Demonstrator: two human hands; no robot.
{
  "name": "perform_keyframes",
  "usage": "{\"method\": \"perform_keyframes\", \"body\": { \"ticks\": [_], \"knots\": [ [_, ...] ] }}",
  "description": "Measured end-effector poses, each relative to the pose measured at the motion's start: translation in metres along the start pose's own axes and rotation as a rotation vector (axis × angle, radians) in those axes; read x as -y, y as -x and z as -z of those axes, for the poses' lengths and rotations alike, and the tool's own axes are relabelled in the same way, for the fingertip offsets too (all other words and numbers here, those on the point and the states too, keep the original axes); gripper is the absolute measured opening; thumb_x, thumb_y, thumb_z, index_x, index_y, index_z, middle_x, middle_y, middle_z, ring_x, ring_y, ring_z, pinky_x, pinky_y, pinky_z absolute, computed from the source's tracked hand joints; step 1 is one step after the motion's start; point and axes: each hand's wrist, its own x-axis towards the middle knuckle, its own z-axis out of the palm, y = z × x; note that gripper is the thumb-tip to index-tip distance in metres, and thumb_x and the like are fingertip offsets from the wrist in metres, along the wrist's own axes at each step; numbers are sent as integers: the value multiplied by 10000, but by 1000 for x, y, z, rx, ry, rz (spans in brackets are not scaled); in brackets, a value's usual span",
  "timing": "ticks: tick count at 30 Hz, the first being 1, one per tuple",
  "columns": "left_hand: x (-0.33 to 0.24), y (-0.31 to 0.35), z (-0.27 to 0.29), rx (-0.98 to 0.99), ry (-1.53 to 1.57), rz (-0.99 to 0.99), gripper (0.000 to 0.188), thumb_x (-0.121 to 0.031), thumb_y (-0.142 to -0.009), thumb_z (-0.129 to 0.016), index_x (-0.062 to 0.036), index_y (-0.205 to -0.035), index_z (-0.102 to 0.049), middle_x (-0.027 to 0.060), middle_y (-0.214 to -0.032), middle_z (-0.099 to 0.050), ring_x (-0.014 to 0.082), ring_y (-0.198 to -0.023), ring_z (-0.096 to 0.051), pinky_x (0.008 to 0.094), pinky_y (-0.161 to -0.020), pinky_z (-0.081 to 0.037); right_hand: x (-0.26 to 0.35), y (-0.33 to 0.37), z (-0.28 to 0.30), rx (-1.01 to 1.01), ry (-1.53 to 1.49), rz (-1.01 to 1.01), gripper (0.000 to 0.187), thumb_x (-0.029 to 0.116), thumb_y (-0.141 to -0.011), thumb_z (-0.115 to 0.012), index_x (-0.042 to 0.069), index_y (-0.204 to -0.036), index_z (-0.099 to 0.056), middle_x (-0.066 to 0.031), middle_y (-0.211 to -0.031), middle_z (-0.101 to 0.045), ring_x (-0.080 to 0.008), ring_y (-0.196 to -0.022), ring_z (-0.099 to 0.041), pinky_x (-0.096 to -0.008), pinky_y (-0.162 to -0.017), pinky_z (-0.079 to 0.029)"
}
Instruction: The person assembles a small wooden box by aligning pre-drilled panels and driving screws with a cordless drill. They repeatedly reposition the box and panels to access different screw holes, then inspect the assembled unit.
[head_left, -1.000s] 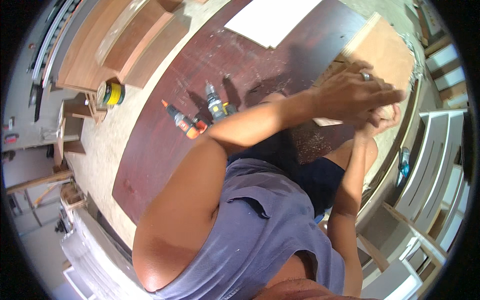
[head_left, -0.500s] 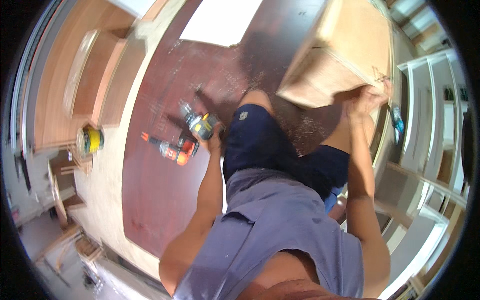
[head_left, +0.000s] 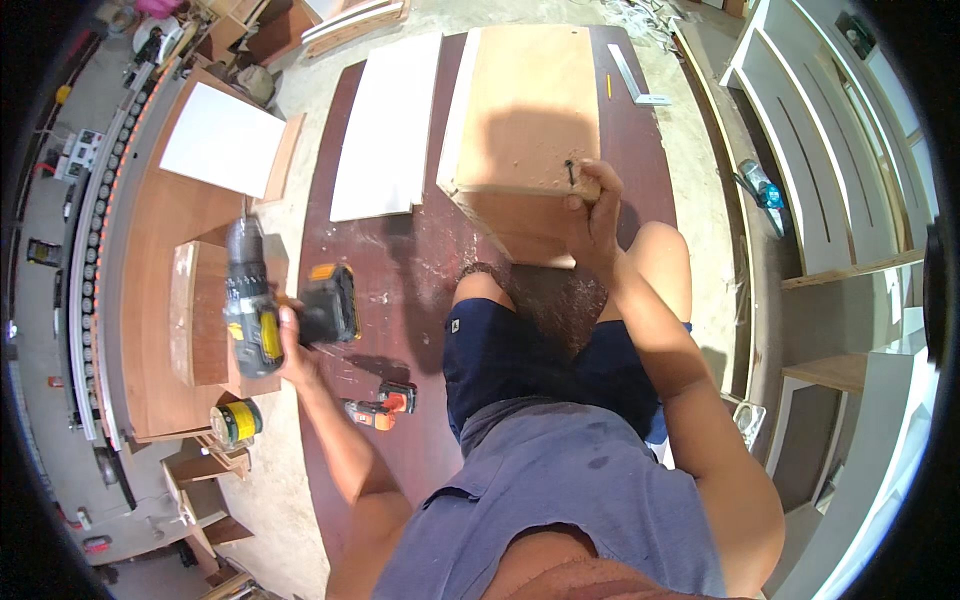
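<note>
My left hand is wrapped round the handle of a black and yellow cordless drill, held up at the left with its chuck pointing away from me. A pale plywood box stands in front of me on a dark red board. A dark screw sticks up from its top face, close to the near right corner. My right hand grips that corner, with the curled fingers right beside the screw. Whether the fingers touch the screw I cannot tell.
An orange and black power tool lies on the dark red board near my left arm. Left of the box is a white panel; beyond its right side are a metal square and a pencil. White frames stand at right.
The drill has been raised and carried left in my left hand. My view has swung, bringing the box's top fully into sight. My right hand stays at the box's corner.
</note>
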Motion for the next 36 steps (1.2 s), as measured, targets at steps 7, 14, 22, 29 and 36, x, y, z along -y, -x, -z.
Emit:
{"method": "perform_keyframes", "body": {
  "ticks": [7, 14, 22, 29, 36],
  "knots": [
    [-182, -116, -109, 927, -278, 258, 426, -132, -695, -736, -29, -1105, -684, 63, -960, -698, 166, -787, -623, 331, -744, -519, -7, 2, 0, 5, -89, -84, 435, 136, -925, -629, 65, -1299, -419, -232, -999, -631, -419, -833, -635, -443, -723, -504],
    [-258, -128, -218, 1268, -717, 249, 385, -49, -633, -751, 6, -1009, -692, 77, -866, -720, 154, -794, -666, 325, -736, -530, 4, -7, 6, -2, -138, -118, 387, 130, -919, -607, 56, -1258, -435, -215, -968, -639, -424, -784, -635, -469, -656, -499],
    [-257, -123, -248, 1290, -804, 292, 421, -28, -603, -795, 11, -1003, -667, 78, -819, -715, 160, -770, -673, 324, -744, -529, 5, -14, 8, -11, -180, -51, 443, 50, -841, -639, 42, -1237, -440, -215, -1030, -636, -399, -799, -645, -456, -687, -518],
    [-263, -125, -257, 1292, -909, 305, 492, -18, -584, -806, 4, -1051, -652, 80, -837, -710, 165, -768, -662, 330, -744, -527, 3, -13, 8, -2, -184, -56, 455, 55, -832, -661, 35, -1232, -446, -215, -1043, -641, -380, -826, -656, -438, -705, -529],
    [-258, -124, -263, 1281, -934, 312, 522, -47, -569, -830, -6, -1057, -652, 65, -870, -701, 155, -796, -642, 328, -754, -517, -1, -9, 8, 0, -165, -52, 486, 67, -823, -680, 30, -1248, -446, -204, -1047, -646, -372, -833, -659, -436, -712, -528]
  ]
}}
